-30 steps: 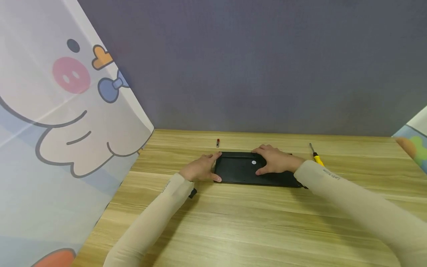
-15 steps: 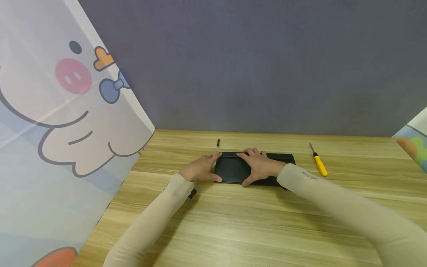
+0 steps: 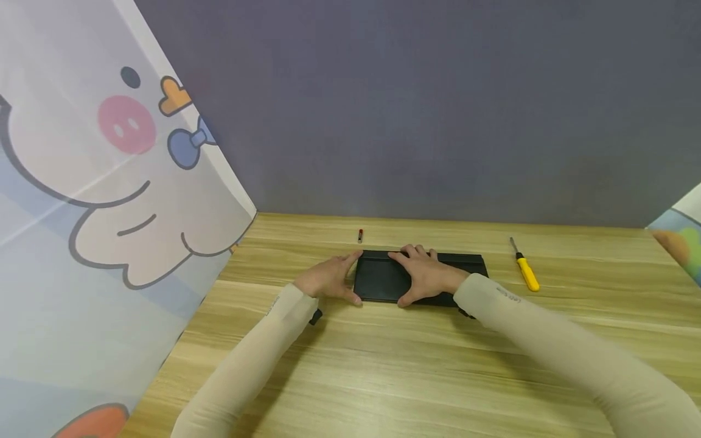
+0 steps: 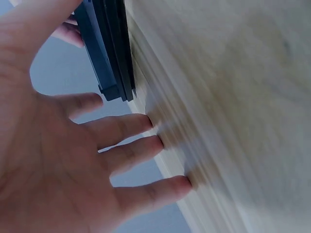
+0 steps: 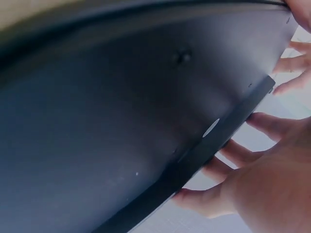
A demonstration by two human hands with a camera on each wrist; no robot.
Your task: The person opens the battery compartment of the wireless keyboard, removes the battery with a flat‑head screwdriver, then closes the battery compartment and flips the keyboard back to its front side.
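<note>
A black keyboard (image 3: 381, 280) lies with its underside up on the wooden table, a raised ridge along its far side. My right hand (image 3: 429, 274) spans it left of its right end, thumb at the near edge and fingertips over the far edge. In the right wrist view those fingers press the ridge beside a small white oval sticker (image 5: 211, 127). At the left end is my left hand (image 3: 328, 277), thumb and index finger spread toward the two corners. The left wrist view shows its fingers straight, several tips touching the table beside the keyboard's end (image 4: 104, 53).
A small red-and-black battery (image 3: 360, 236) lies behind the keyboard's left end. To the right is a screwdriver (image 3: 527, 274) with a yellow handle. A grey partition (image 3: 427, 109) rises at the table's back edge, and a cartoon-printed panel (image 3: 181, 225) stands at the left.
My right hand has moved left along the keyboard, its thumb now at the near edge, uncovering the screwdriver's handle. The left thumb has shifted slightly toward me. The keyboard stays nearly in place.
</note>
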